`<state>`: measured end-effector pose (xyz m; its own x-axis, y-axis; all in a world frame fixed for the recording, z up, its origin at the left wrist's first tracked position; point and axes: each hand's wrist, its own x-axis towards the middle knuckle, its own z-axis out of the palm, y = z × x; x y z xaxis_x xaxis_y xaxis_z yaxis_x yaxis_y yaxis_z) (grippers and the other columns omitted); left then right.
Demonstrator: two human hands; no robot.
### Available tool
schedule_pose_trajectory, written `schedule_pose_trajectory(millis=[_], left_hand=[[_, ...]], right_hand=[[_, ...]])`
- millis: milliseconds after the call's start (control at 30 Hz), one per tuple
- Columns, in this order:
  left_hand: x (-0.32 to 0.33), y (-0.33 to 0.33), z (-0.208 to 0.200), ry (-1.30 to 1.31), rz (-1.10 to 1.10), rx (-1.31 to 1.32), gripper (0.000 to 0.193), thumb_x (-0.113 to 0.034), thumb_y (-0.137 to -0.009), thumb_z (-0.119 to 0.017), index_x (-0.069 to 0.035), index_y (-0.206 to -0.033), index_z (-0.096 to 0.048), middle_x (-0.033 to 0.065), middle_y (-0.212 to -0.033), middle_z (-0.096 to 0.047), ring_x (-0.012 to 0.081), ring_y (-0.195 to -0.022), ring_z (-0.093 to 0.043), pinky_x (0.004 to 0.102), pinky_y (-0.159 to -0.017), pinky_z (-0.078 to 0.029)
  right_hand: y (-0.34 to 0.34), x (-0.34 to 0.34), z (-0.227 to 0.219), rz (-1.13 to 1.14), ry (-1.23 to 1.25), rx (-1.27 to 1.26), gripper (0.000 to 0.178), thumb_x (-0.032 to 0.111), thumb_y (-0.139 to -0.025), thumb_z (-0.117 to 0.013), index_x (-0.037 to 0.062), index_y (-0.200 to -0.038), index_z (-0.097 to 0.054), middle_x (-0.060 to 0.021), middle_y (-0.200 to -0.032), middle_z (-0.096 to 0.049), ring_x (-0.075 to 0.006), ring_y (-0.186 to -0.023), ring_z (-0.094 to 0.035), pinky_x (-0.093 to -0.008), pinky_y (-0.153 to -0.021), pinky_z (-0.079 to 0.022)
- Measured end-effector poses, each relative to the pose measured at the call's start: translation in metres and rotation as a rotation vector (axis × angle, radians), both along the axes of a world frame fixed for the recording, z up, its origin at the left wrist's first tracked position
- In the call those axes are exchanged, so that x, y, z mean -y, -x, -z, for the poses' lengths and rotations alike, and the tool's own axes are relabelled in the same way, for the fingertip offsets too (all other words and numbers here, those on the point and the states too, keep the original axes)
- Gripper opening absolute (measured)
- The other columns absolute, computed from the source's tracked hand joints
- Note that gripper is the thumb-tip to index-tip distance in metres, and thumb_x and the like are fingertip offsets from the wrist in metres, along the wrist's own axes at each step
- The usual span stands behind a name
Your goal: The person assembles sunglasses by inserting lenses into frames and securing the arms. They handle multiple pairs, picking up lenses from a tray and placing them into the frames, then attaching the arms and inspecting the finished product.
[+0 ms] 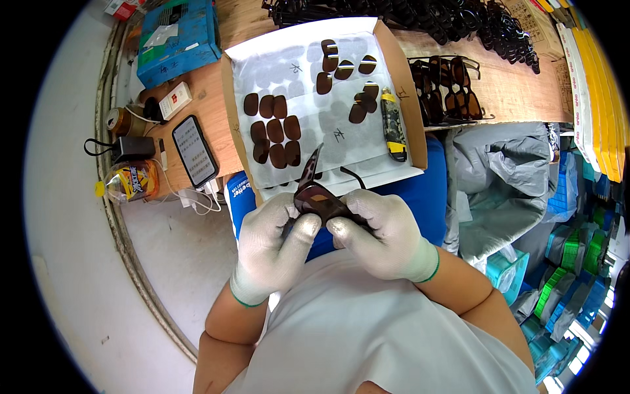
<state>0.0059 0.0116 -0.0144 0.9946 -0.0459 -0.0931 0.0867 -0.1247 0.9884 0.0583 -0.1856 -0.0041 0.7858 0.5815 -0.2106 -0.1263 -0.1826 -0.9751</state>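
Observation:
Both my hands wear white gloves with green cuffs and grip one pair of dark sunglasses (321, 202) near my lap. My left hand (272, 243) pinches the left side of the frame, thumb on the lens area. On the other side my right hand (384, 233) is closed around the frame, its thumb pressed near the middle. The temples stick up and away from me. Just beyond lies a shallow cardboard box (226, 98) lined with white paper, holding loose brown lenses (275, 130) in two groups. A yellow and black cutter knife (394, 125) rests along the box's right side.
Finished-looking sunglasses (453, 88) stand right of the box, with a heap of black frames (446, 23) behind. At left are a phone (195, 151), a small white box (175, 100), a bottle (131, 180) and a blue box (178, 43). Grey plastic sheeting (492, 177) hangs at right.

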Motion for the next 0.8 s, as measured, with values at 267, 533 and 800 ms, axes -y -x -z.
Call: schedule_pose_trajectory(millis=[267, 533, 800], left_hand=[[0.017, -0.001, 0.008, -0.260, -0.128, 0.153, 0.011, -0.008, -0.092, -0.066, 0.003, -0.095, -0.065, 0.0168, -0.078, -0.064, 0.0301, -0.067, -0.062, 0.0335, -0.063, -0.049], [0.016, 0.013, 0.008, 0.011, -0.261, 0.089, 0.021, -0.015, -0.103, -0.056, 0.004, -0.108, -0.061, 0.0104, -0.101, -0.069, 0.0125, -0.086, -0.059, 0.0276, -0.079, -0.050], [0.021, 0.018, -0.013, 0.351, -0.372, -0.031, 0.034, -0.021, -0.101, -0.061, 0.005, -0.122, -0.060, 0.0154, -0.109, -0.068, 0.0168, -0.084, -0.063, 0.0296, -0.073, -0.052]], right_hand=[[0.009, -0.010, -0.001, 0.099, 0.170, 0.289, 0.009, 0.006, -0.092, -0.064, -0.0005, -0.096, -0.059, -0.0191, -0.069, -0.060, -0.0381, -0.058, -0.061, -0.0403, -0.054, -0.048], [-0.013, -0.002, 0.002, -0.016, -0.005, 0.214, 0.038, 0.014, -0.084, -0.074, -0.0019, -0.114, -0.059, -0.0204, -0.095, -0.066, -0.0395, -0.083, -0.068, -0.0422, -0.073, -0.054], [-0.016, 0.012, 0.012, 0.019, 0.080, 0.415, 0.047, 0.005, -0.072, -0.073, -0.0020, -0.117, -0.061, -0.0192, -0.104, -0.066, -0.0360, -0.092, -0.067, -0.0388, -0.081, -0.055]])
